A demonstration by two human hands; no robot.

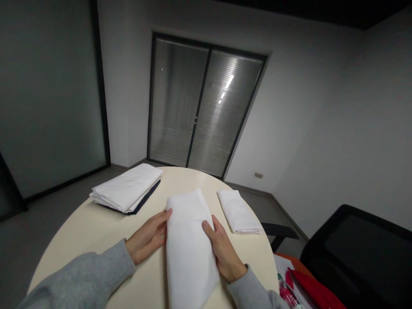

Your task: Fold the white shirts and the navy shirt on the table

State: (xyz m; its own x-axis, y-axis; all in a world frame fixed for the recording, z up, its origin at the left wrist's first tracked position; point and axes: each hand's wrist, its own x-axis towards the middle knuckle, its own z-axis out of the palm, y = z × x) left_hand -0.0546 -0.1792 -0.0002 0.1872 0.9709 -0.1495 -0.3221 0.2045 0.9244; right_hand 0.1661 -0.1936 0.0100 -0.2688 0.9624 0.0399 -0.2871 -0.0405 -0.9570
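Note:
A folded white cloth (pixel 188 249) is held between my two hands above the round table. On its left edge, my left hand (pixel 149 236) grips with the thumb on top and the fingers underneath. Opposite, my right hand (pixel 222 249) has its thumb on the upper face and its fingers behind the right edge. The cloth's lower end runs toward me and out of the bottom of the view. To the right lies a smaller folded white cloth (pixel 240 212), flat on the table and apart from my right hand.
A stack of folded white cloths (pixel 127 189) rests on a dark flat item (pixel 146 199) at the table's left. The cream round table (pixel 80 240) has a curved edge. A black mesh chair (pixel 363 253) stands at the right, with red items (pixel 317 287) and papers beside the table.

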